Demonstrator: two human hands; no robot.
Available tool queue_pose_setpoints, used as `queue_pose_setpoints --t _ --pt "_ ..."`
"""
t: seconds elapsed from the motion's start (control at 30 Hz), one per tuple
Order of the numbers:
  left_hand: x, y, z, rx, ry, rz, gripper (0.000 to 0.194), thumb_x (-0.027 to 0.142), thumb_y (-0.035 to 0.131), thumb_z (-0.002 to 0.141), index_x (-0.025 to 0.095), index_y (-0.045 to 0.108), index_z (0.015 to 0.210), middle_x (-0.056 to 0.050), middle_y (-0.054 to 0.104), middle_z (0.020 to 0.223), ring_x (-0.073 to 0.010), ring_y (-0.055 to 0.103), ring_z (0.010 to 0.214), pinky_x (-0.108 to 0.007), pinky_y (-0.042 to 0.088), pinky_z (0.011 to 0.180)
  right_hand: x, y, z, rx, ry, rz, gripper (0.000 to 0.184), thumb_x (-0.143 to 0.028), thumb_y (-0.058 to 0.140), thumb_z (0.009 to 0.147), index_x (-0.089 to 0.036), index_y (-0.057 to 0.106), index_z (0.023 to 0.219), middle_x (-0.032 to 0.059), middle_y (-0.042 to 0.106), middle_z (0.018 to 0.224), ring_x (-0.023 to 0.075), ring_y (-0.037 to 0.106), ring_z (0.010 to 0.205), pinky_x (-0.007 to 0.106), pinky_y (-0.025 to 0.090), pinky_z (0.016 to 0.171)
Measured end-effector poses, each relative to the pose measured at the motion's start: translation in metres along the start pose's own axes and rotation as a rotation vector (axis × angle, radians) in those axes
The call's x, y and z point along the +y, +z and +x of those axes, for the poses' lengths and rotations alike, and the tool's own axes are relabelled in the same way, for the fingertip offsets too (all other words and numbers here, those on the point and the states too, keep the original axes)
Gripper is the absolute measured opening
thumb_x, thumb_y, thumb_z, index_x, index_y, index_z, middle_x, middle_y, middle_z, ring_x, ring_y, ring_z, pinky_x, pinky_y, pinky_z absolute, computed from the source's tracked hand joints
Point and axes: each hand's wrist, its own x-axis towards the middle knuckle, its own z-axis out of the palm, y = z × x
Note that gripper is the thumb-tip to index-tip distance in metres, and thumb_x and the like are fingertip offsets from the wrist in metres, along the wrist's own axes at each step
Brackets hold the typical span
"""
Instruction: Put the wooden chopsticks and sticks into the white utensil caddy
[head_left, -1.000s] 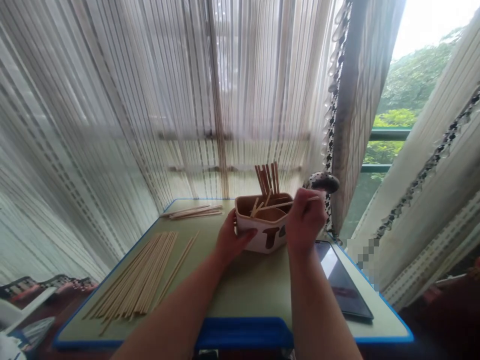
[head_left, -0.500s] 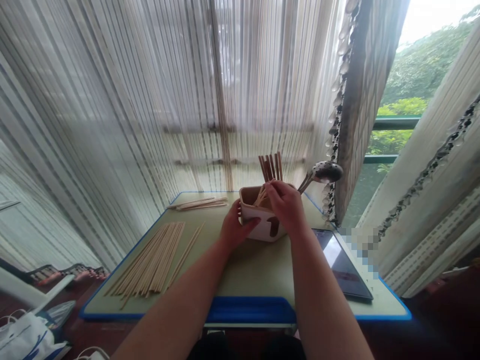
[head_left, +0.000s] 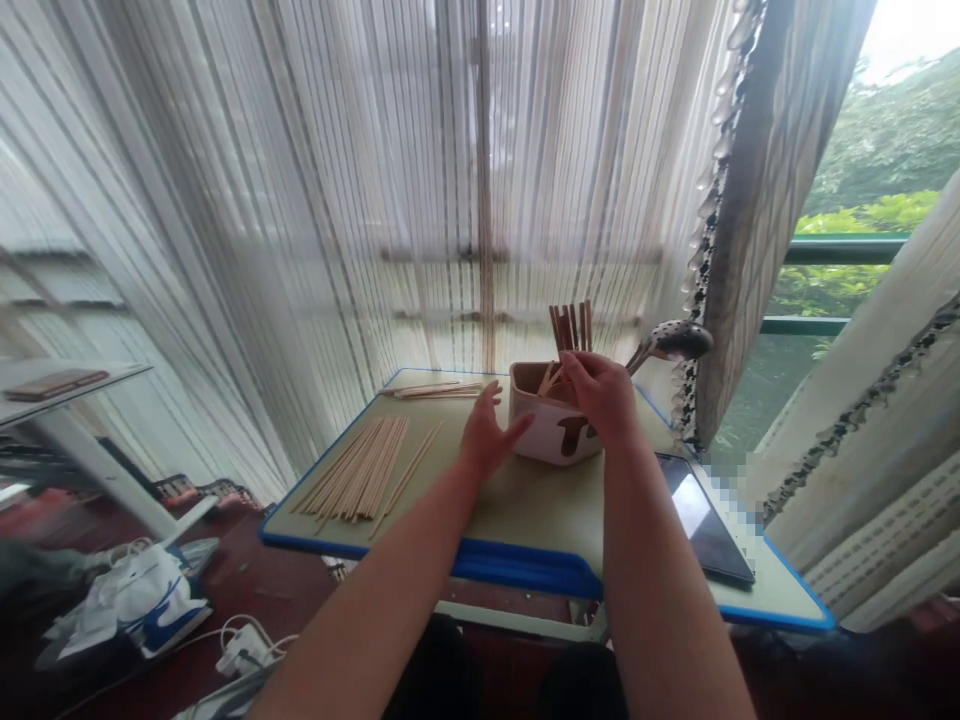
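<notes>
A pale utensil holder (head_left: 540,440) with a brown mark on its front stands on the small table. Dark chopsticks (head_left: 571,325) and a slotted metal ladle (head_left: 679,341) stick up out of it. My right hand (head_left: 600,390) is at its rim, fingers pinched around a few light wooden chopsticks (head_left: 550,380) whose lower ends lean inside. My left hand (head_left: 487,430) is just left of the holder, thumb and fingers spread, holding nothing. A fanned pile of light chopsticks (head_left: 360,470) lies at the table's left, with a couple more sticks (head_left: 405,480) beside it.
Another small bunch of sticks (head_left: 439,390) lies near the table's back edge. A tablet (head_left: 709,520) rests along the right side. The blue-edged table (head_left: 525,560) stands before a striped curtain (head_left: 337,200). White bags (head_left: 127,600) and a power strip (head_left: 247,650) are on the floor.
My left hand has let go of the holder's side and opened. The right hand keeps its pinch at the rim. My view has swung left, so more floor shows.
</notes>
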Motion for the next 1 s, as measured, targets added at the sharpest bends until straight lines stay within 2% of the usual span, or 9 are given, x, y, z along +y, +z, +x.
queue_pose_setpoints --t 0.1,0.17,0.23,0.33,0.43,0.53,0.67,0.8,1.0 --pt "0.014 -0.025 -0.014 -0.023 0.017 0.229 0.054 0.051 0.054 0.076 0.015 0.050 0.116 -0.014 0.056 0.114 -0.0232 0.055 0.099 -0.037 0.046 0.083 -0.012 0.003 -0.006 0.173 -0.099 -0.037 0.038 -0.045 0.048 0.080 -0.015 0.067 0.093 0.0045 0.065 0.070 0.0155 0.057 0.060 0.028 0.044 0.061" --pt "0.021 -0.046 -0.030 -0.063 0.011 0.434 0.043 0.048 0.055 0.076 0.015 0.057 0.105 -0.013 0.059 0.105 -0.0246 0.055 0.098 -0.038 0.044 0.084 -0.024 0.009 -0.018 0.318 -0.199 -0.069 0.034 -0.040 0.047 0.081 -0.015 0.065 0.096 0.0053 0.063 0.073 0.0147 0.055 0.061 0.029 0.045 0.064" --pt "0.024 -0.066 -0.049 -0.044 -0.072 0.643 0.033 0.040 0.056 0.077 0.015 0.060 0.098 -0.014 0.060 0.099 -0.0268 0.053 0.098 -0.041 0.042 0.085 -0.037 0.021 -0.038 0.361 -0.312 -0.075 0.029 -0.035 0.047 0.081 -0.016 0.063 0.096 0.0051 0.061 0.076 0.0136 0.053 0.061 0.029 0.044 0.066" --pt "0.019 -0.089 -0.076 -0.011 -0.239 0.855 0.022 0.026 0.053 0.078 0.011 0.063 0.090 -0.019 0.060 0.094 -0.0307 0.052 0.098 -0.044 0.041 0.081 -0.050 0.046 -0.073 0.135 -0.407 -0.034 0.025 -0.031 0.046 0.081 -0.017 0.060 0.097 0.0034 0.059 0.075 0.0124 0.050 0.059 0.027 0.043 0.063" --pt "0.011 -0.098 -0.090 -0.057 -0.304 0.954 0.021 0.012 0.045 0.079 0.009 0.066 0.080 -0.021 0.061 0.089 -0.0320 0.052 0.096 -0.045 0.041 0.077 -0.045 0.073 -0.102 -0.156 -0.328 -0.046 0.026 -0.029 0.043 0.081 -0.019 0.057 0.101 0.0010 0.059 0.072 0.0112 0.049 0.056 0.025 0.042 0.062" --pt "0.005 -0.097 -0.092 -0.073 -0.280 0.995 0.030 0.004 0.038 0.079 0.009 0.067 0.083 -0.021 0.062 0.088 -0.0309 0.052 0.095 -0.044 0.041 0.077 -0.028 0.090 -0.116 -0.312 -0.230 -0.119 0.026 -0.028 0.046 0.078 -0.020 0.057 0.100 0.0000 0.059 0.071 0.0116 0.049 0.057 0.025 0.040 0.062" --pt "0.004 -0.093 -0.085 -0.110 -0.313 0.973 0.031 0.003 0.037 0.080 0.008 0.066 0.091 -0.021 0.061 0.092 -0.0309 0.053 0.097 -0.041 0.042 0.076 -0.008 0.097 -0.119 -0.416 -0.131 -0.138 0.025 -0.030 0.048 0.077 -0.020 0.058 0.097 -0.0009 0.059 0.068 0.0122 0.051 0.057 0.025 0.039 0.061" --pt "0.005 -0.087 -0.078 -0.133 -0.358 0.964 0.027 0.006 0.041 0.080 0.006 0.066 0.091 -0.024 0.059 0.094 -0.0308 0.055 0.094 -0.040 0.043 0.072 -0.001 0.100 -0.118 -0.479 -0.059 -0.139 0.025 -0.034 0.048 0.077 -0.020 0.059 0.094 -0.0013 0.059 0.065 0.0129 0.052 0.058 0.025 0.038 0.060" --pt "0.000 -0.078 -0.071 -0.103 -0.435 1.010 0.029 0.007 0.037 0.082 0.003 0.063 0.095 -0.025 0.057 0.094 -0.0310 0.055 0.092 -0.041 0.045 0.068 0.004 0.105 -0.116 -0.473 -0.053 -0.121 0.024 -0.034 0.046 0.078 -0.019 0.062 0.087 0.0002 0.059 0.064 0.0131 0.052 0.059 0.025 0.038 0.060"
